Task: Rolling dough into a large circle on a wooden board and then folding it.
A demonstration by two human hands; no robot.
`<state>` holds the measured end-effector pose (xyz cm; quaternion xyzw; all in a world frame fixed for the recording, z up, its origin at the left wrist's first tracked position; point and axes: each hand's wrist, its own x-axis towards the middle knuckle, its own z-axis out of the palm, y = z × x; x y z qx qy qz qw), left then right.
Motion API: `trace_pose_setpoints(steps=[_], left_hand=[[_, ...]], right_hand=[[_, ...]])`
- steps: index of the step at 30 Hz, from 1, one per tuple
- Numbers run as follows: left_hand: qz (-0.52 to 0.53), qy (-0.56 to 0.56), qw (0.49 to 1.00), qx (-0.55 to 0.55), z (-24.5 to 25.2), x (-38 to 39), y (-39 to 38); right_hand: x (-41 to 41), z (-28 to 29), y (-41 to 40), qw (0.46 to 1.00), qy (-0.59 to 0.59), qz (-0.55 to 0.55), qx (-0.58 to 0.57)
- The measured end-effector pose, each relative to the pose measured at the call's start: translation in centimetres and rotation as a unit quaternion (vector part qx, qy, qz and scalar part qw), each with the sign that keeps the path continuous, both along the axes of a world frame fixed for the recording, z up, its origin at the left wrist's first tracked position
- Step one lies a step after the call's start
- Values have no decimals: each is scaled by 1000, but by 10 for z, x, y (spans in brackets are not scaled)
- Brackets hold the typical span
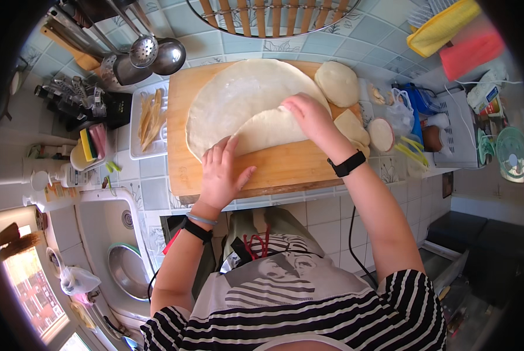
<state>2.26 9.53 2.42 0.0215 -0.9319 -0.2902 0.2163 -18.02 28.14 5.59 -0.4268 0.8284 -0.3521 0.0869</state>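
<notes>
A large round sheet of rolled-out dough (227, 101) covers much of a wooden cutting board (284, 164). Its near edge is folded over toward the far side, making a curved flap (270, 131). My right hand (308, 118) pinches the flap's edge near its right end. My left hand (220, 175) rests its fingertips on the dough at the fold's left end, with the thumb spread away over the board. What lies under the left fingertips is hidden.
A round stack of dough (337, 84) sits at the board's far right, with folded flat pieces (352, 127) nearer. On the left are a white tray (135, 145) of dried strips and a sink (99, 210) holding a metal basin (128, 270). Ladles (167, 57) hang at back left.
</notes>
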Motion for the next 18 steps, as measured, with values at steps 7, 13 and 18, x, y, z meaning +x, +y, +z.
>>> trace_pose_setpoints(steps=[7, 13, 18], left_hand=[[31, -32, 999, -20, -21, 1, -12], [-32, -67, 997, 12, -25, 11, -32], [-15, -37, 991, -130, 1, 10, -9]], right_hand=[[27, -21, 31, 985, 136, 30, 102], [34, -23, 43, 981, 107, 57, 150], [42, -16, 38, 973, 186, 73, 115]])
